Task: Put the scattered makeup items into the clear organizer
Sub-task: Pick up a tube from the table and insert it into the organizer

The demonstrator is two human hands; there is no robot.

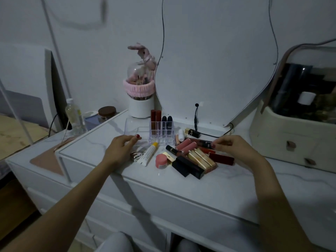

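Left hand [121, 146] loosely curled, empty, fingertips resting at front edge of clear organizer [151, 131]. Organizer at rear of dresser top [200, 188]; two red and two dark lipsticks upright in slots. Scattered makeup items [189, 157] piled just right of organizer. Right hand [231, 145] pinching dark tube [206, 144] atop pile.

Interlaced YSL monogram on gold lipstick [192, 132] by mirror; same monogram on gold case [170, 156]. Other labels illegible.
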